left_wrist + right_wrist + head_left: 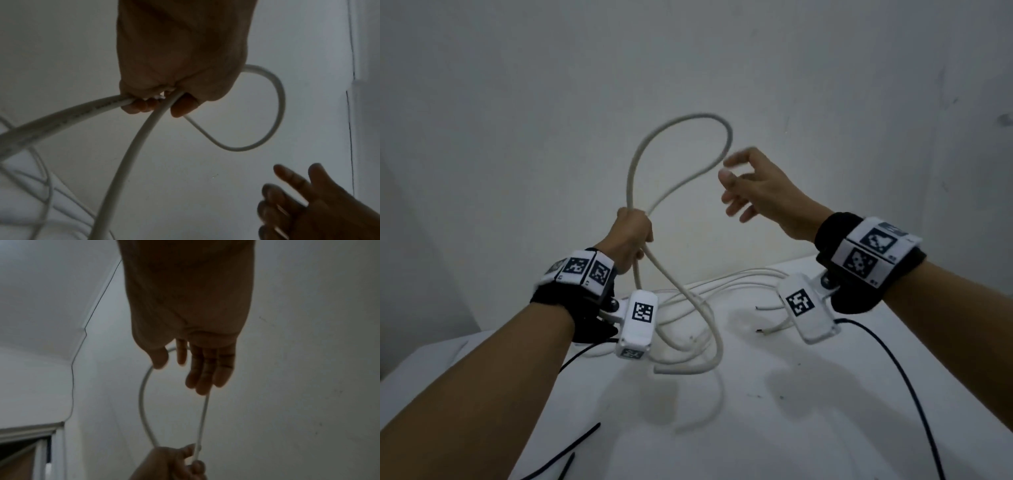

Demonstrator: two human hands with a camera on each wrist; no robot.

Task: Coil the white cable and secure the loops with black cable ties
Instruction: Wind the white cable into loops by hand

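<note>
Above the table (825, 394), left hand (631, 236) grips white cable (681, 123).

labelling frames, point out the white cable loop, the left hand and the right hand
white cable loop (690, 120), head view, top of the arc
left hand (631, 238), head view, back of the fist
right hand (760, 186), head view, palm

white cable (681, 144), one raised loop, rest trailing down
</note>
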